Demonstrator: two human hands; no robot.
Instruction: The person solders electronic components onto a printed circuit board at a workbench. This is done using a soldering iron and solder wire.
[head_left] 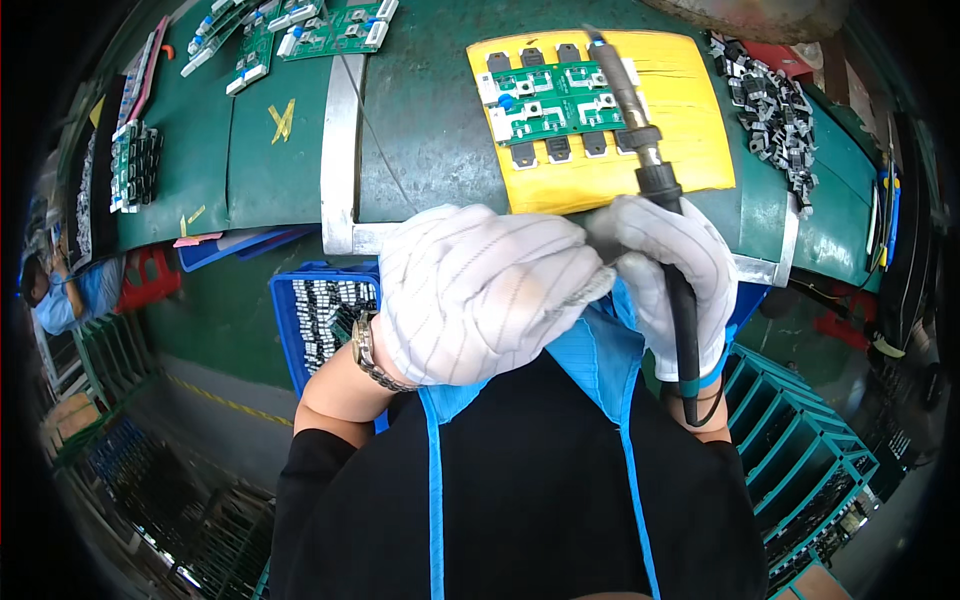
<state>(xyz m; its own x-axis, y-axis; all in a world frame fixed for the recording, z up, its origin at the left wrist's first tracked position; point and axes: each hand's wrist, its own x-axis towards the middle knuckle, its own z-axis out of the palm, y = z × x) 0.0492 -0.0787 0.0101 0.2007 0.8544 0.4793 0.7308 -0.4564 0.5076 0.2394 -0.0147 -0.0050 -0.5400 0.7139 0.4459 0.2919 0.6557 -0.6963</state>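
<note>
Gripping a soldering iron (650, 170) in a closed fist, the gloved right hand (668, 285) holds it with the tip angled far, over a green circuit board (550, 102). That board lies on a yellow pad (680, 90), far centre of the green bench (430, 130). Left hand (480, 295), gloved, touches the right; its grip cannot be told. Loose black components (770, 110) lie far right.

Bench (430, 130): green top, worn, metal strips seen along near edge and across a seam.
Centre: yellow mat (690, 120) laid flat on bench; green circuit board (550, 100) with black components set on it.
Right: heap of small black parts (775, 110).
Far left: more circuit boards (300, 25).
Left edge: component rack (135, 165).
</note>
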